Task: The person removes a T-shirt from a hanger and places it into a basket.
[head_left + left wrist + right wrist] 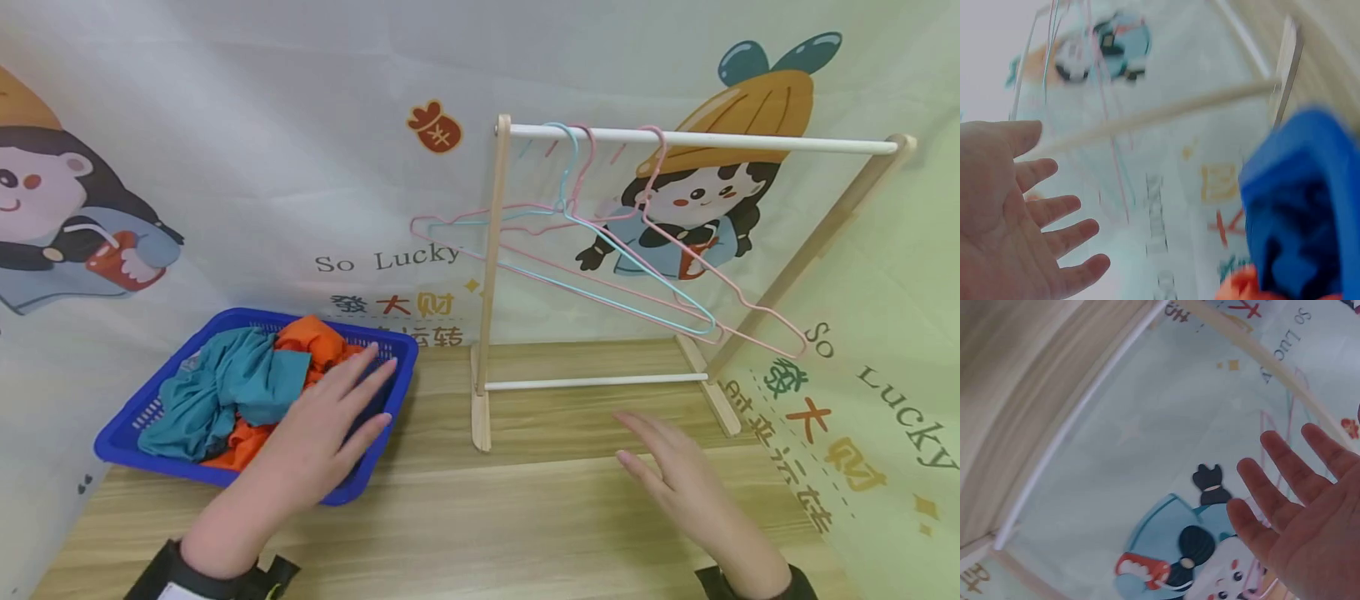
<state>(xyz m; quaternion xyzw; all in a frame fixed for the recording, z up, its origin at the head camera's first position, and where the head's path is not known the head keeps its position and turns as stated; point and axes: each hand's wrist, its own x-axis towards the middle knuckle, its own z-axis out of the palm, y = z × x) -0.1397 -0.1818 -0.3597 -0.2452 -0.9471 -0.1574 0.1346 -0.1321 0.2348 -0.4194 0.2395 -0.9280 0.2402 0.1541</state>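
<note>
My left hand [322,425] is held over the right part of a blue plastic basket [408,358], fingers spread and holding nothing. Crumpled teal cloth [232,383] and orange cloth [311,337] lie in that basket. In the left wrist view the left palm [997,219] shows bare, apart from the basket's blue rim [1316,137]. My right hand [682,483] hovers in front of a small clothes rack [491,250], its fingers loosely extended with nothing in them. The right wrist view shows the same bare right hand [1310,512].
From the rack's white top rail [780,143] hang a light blue hanger [637,265] and two pink hangers [738,283]. The rack's wooden feet [482,417] stand on a wood-grain tabletop [480,517]. A printed cloth backdrop [300,167] rises behind and at the sides.
</note>
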